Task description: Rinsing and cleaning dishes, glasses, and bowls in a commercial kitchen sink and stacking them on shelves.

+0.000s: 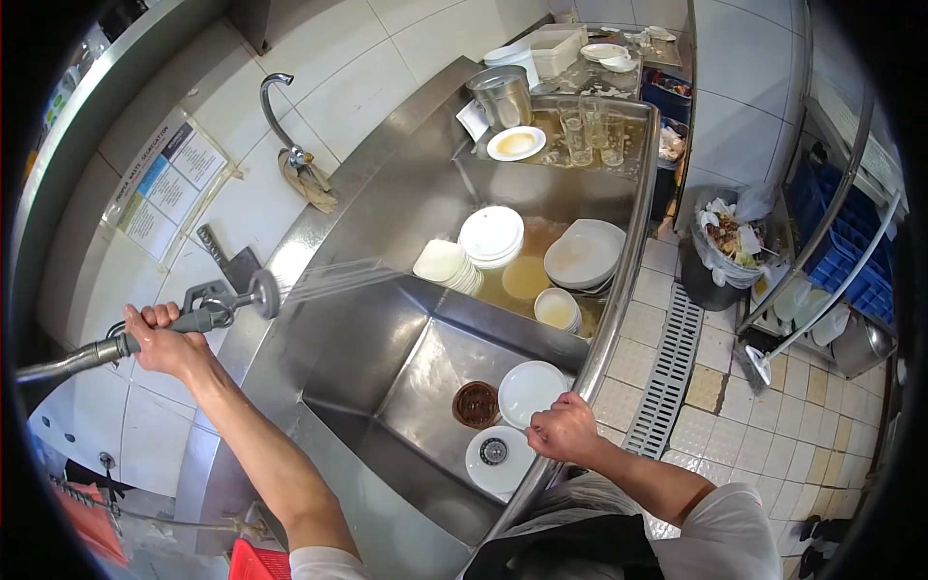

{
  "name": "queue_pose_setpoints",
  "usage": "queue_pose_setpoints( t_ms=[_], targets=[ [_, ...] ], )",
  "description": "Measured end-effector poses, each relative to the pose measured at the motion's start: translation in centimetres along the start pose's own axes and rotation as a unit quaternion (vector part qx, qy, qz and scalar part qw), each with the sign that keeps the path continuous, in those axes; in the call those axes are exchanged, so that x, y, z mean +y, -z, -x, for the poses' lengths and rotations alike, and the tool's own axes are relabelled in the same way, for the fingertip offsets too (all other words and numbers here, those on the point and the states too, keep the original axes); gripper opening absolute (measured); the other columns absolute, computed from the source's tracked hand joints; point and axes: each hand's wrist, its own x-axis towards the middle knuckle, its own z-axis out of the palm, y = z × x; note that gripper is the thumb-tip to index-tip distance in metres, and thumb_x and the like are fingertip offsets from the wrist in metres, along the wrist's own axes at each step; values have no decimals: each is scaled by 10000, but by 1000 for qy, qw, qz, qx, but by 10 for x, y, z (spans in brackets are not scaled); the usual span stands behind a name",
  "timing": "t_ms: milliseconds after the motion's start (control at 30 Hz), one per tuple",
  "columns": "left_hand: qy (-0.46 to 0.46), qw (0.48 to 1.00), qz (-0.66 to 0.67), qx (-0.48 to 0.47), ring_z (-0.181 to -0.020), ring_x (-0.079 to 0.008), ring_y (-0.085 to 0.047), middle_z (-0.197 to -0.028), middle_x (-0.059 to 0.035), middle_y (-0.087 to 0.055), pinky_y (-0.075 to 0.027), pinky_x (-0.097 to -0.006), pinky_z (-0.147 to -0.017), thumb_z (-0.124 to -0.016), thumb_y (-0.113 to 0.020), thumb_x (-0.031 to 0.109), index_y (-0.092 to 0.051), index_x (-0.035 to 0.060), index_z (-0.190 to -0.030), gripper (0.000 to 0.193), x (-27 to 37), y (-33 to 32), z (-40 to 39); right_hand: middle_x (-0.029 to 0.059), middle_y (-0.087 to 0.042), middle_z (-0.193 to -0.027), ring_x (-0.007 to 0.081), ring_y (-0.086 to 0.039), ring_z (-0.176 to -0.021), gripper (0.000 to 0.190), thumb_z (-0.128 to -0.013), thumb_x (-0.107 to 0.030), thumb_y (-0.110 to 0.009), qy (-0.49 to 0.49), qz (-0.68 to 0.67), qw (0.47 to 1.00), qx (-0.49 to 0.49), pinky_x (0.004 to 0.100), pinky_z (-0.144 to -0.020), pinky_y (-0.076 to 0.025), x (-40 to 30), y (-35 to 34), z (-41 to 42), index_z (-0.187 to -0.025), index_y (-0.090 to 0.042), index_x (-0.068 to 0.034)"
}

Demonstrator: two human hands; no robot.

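Observation:
My left hand [163,341] grips the grey handle of a pre-rinse spray nozzle [264,293] on a metal hose. Jets of water cross from it toward the far sink basin. My right hand [569,431] is a closed fist over the sink's front rim, with nothing visible in it. Beside it in the near basin lie a white plate [533,391] and another white plate [480,467] bearing a metal sink strainer [494,451]. A brown round slatted piece [475,404] sits next to them. The far basin holds stacked square dishes [441,261], round plates [491,228] and bowls [557,308] in murky water.
Drinking glasses [594,134], an oval plate [516,143] and a steel pot [502,98] stand beyond the basins. A gooseneck tap [272,109] and a scraper [239,268] are along the wall. Rightward are a floor drain grate [663,370], a waste bin [714,283] and a broom [754,366].

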Motion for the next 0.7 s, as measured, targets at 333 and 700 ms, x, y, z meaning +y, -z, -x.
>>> queue_pose_setpoints(
  t_ms=[333,700],
  targets=[
    [-38,999,-30,20,-483,-83,-345,-588,14,-364,-323,-235,-427,-899,-569,77,-460,64,-783,159,2,-9,-2,-15,-532,-464,175,-546,-469,154,-697,-214,-642,-4,3,1000,-4,320,-690,-431,-3,2,-7,-568,-595,-146],
    [-220,975,15,34,-467,-124,-389,-576,-39,-423,-383,-273,-449,-868,-592,55,-441,38,-722,211,3,-6,-63,32,-555,-497,191,-555,-489,176,-713,-222,-628,-12,-13,1000,-14,325,-680,-431,-6,4,-13,-580,-575,-120]
  ],
)
